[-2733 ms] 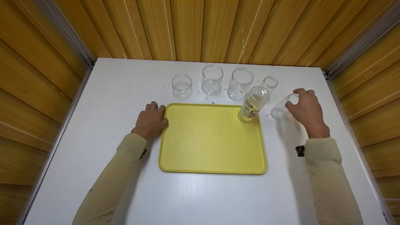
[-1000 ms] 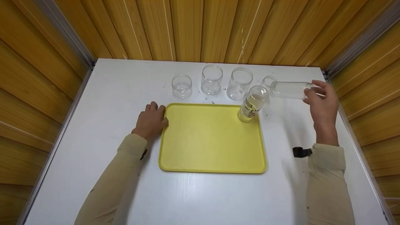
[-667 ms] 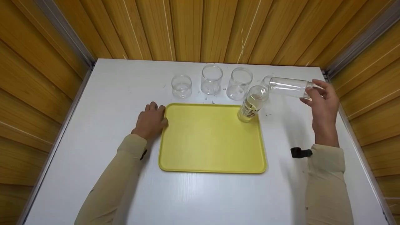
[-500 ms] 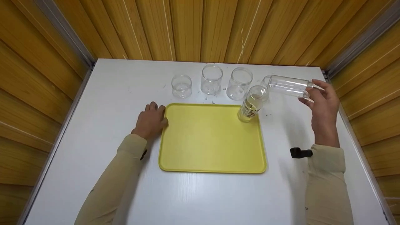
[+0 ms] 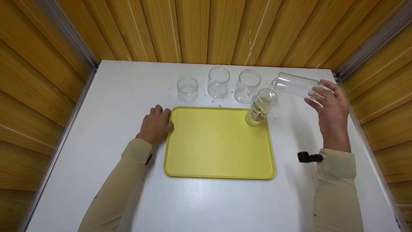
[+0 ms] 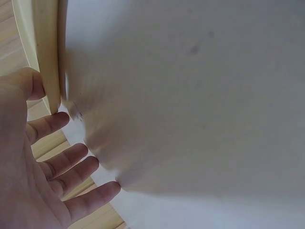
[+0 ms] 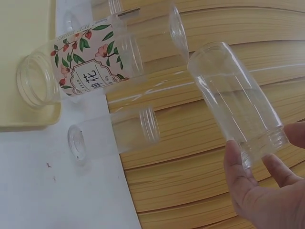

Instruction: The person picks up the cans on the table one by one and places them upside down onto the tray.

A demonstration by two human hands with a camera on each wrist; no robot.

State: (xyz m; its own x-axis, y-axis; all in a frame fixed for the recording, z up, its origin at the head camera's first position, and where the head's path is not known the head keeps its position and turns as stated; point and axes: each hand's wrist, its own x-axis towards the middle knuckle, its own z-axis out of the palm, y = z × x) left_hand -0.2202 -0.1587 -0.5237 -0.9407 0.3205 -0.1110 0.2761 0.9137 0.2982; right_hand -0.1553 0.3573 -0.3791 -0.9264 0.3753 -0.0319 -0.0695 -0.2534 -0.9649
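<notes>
My right hand (image 5: 334, 112) pinches the threaded mouth end of a clear plastic jar (image 5: 296, 84) with its fingertips. Raised above the table, the jar lies tilted, base pointing left; in the right wrist view this jar (image 7: 236, 98) looks hollow and unlabelled. My left hand (image 5: 154, 126) is at the left edge of a yellow tray (image 5: 219, 145). Its thumb touches the tray rim in the left wrist view, and the loosely extended fingers (image 6: 90, 200) rest on the table. A jar with a flowered label (image 7: 90, 62) stands mouth down on the tray's far right corner.
Behind the tray stand a short clear jar (image 5: 187, 89), two taller clear jars (image 5: 218, 83) and a small narrow jar (image 7: 114, 133), partly hidden in the head view. Wood-patterned panels (image 5: 193, 29) wall the white table (image 5: 206, 206) on the back and sides.
Having lifted the clear jar off the table, my right hand has turned it on its side; lately its base has risen a little. The left hand and the tray keep their place.
</notes>
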